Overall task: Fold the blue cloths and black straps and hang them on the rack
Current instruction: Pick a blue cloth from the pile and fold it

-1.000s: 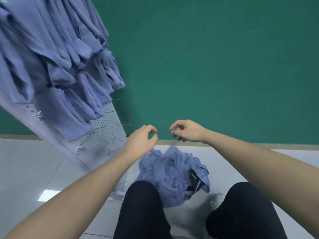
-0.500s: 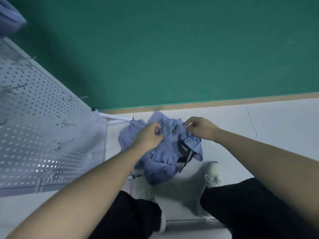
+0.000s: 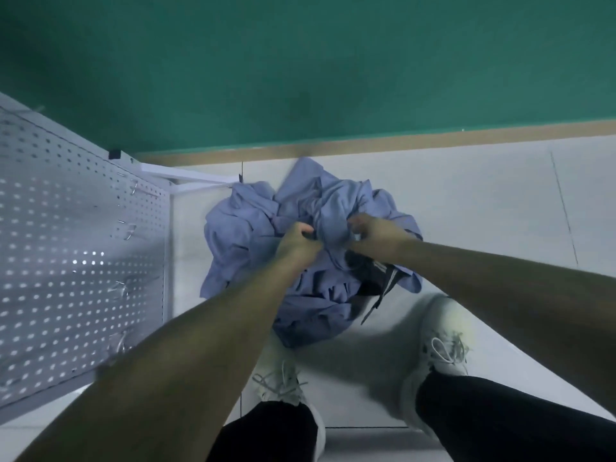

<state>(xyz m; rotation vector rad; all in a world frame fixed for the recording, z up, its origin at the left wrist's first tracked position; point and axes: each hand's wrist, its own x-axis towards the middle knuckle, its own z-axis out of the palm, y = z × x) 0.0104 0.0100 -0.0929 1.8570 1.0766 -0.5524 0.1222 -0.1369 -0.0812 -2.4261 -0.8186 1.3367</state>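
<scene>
- Near: shoes (image 3: 440, 348) planted either side of the pile's near edge, on pale floor (image 3: 483, 201).
- Reached down into the pile since half a second ago; a second ago hovering above it, pinched on nothing.
- Left hand (image 3: 296, 243) now curled into a fold of blue cloth at the pile's top; right hand (image 3: 373, 233) curled into cloth just beside it, though blur leaves the exact pinch hard to read.
- Meaning: likely the pick of the next cloth; folding and hanging not yet begun for this one.
- Cloths (image 3: 253, 248): one crumpled blue heap on the floor, creased, layers tangled, near edge in shadow.
- Strap (image 3: 383, 281): black with a pale stripe, poking out at the heap's right side under the right wrist.
- Left: rack (image 3: 76, 248), a perforated white panel with small hooks, just beside the heap.
- Far: green wall (image 3: 333, 68) above a tan skirting.
</scene>
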